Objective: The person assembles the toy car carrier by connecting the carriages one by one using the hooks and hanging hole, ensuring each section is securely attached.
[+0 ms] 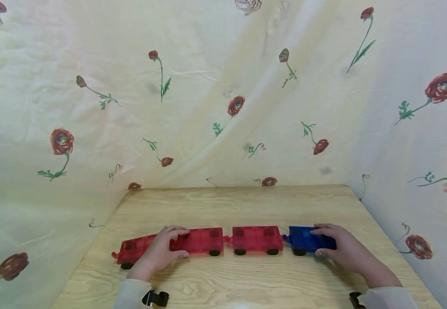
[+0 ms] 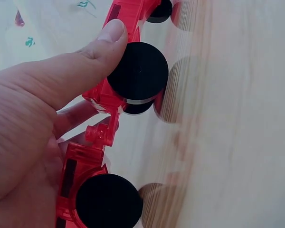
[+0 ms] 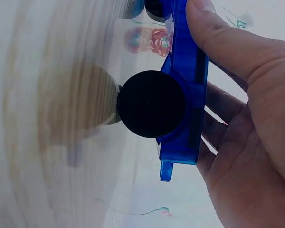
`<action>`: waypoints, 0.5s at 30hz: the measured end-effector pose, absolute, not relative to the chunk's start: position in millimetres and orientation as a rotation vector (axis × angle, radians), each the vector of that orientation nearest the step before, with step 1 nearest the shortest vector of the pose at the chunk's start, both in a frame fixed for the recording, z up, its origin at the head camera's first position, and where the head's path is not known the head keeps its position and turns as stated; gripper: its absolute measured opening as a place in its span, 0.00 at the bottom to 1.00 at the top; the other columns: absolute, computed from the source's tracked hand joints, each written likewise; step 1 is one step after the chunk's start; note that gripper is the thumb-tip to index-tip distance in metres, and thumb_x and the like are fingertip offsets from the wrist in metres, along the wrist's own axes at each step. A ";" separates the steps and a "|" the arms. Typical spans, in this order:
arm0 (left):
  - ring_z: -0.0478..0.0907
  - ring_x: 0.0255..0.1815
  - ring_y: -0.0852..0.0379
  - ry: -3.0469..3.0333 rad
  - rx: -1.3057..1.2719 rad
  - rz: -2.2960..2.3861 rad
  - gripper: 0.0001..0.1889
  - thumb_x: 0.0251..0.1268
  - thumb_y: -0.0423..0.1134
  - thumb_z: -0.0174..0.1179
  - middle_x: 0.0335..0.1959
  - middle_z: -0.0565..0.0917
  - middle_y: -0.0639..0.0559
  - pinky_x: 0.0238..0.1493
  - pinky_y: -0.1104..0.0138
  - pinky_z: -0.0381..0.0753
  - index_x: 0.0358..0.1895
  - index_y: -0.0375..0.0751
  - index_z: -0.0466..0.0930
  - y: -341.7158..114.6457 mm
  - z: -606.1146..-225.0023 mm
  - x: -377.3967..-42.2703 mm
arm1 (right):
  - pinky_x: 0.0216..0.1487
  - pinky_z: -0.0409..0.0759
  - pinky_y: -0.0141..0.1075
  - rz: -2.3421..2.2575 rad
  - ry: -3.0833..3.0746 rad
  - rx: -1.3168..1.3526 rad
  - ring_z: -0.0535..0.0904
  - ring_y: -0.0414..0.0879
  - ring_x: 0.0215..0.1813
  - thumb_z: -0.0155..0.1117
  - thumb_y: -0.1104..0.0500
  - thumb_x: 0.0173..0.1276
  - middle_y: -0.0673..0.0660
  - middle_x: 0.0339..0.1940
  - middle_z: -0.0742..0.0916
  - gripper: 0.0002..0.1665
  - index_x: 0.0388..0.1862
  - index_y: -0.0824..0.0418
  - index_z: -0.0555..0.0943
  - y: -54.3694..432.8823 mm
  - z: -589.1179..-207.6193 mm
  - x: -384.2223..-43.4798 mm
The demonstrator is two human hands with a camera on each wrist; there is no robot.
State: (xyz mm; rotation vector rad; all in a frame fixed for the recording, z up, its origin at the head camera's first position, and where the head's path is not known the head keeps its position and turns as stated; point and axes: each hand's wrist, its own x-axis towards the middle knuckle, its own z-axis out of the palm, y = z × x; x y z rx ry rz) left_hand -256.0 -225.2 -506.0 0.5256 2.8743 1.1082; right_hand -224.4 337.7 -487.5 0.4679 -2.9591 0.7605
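Note:
A row of toy train cars with black wheels stands on the wooden table, joined by small hooks. My left hand [image 1: 161,252] grips a red car [image 1: 204,241], its thumb on the near side and fingers across the far side. Behind that hand, partly hidden, is the leftmost red car [image 1: 130,249], slightly angled; the left wrist view shows the coupling [image 2: 100,134] between these two. Another red car [image 1: 256,238] sits in the middle, untouched. At the right end my right hand [image 1: 347,249] holds the blue car [image 1: 302,236] between thumb and fingers; its free coupling loop [image 3: 166,172] shows in the right wrist view.
The light wooden table [image 1: 246,206] ends at the back against a pale, flower-printed cloth [image 1: 192,120], which also hangs at both sides. A black strap [image 1: 155,298] is at the left wrist and another [image 1: 356,299] at the right.

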 end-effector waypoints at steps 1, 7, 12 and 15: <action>0.58 0.79 0.32 2.873 0.526 1.110 0.34 0.56 0.46 0.79 0.69 0.75 0.61 0.72 0.35 0.65 0.69 0.57 0.81 -225.7 -506.2 -256.6 | 0.61 0.73 0.70 0.764 -2.958 0.467 0.71 0.74 0.70 0.82 0.50 0.60 0.67 0.71 0.78 0.32 0.63 0.55 0.85 337.3 -487.4 -224.3; 0.57 0.80 0.31 2.865 0.514 1.118 0.34 0.57 0.47 0.79 0.69 0.75 0.62 0.70 0.35 0.67 0.69 0.58 0.81 -227.2 -506.9 -259.1 | 0.62 0.72 0.70 0.783 -2.963 0.461 0.70 0.74 0.71 0.82 0.49 0.61 0.67 0.72 0.78 0.33 0.64 0.55 0.85 337.0 -488.1 -224.8; 0.57 0.79 0.29 2.874 0.527 1.114 0.34 0.57 0.48 0.79 0.69 0.75 0.60 0.70 0.34 0.66 0.69 0.57 0.81 -227.1 -506.6 -258.4 | 0.61 0.72 0.71 0.783 -2.970 0.461 0.70 0.75 0.71 0.82 0.49 0.61 0.68 0.72 0.77 0.33 0.64 0.56 0.85 337.9 -489.1 -226.1; 0.57 0.80 0.30 2.877 0.529 1.105 0.34 0.57 0.48 0.79 0.69 0.75 0.60 0.70 0.35 0.67 0.69 0.57 0.81 -226.7 -506.7 -258.3 | 0.62 0.72 0.71 0.776 -2.975 0.447 0.70 0.75 0.71 0.82 0.49 0.60 0.68 0.72 0.77 0.33 0.64 0.56 0.85 337.7 -489.1 -226.0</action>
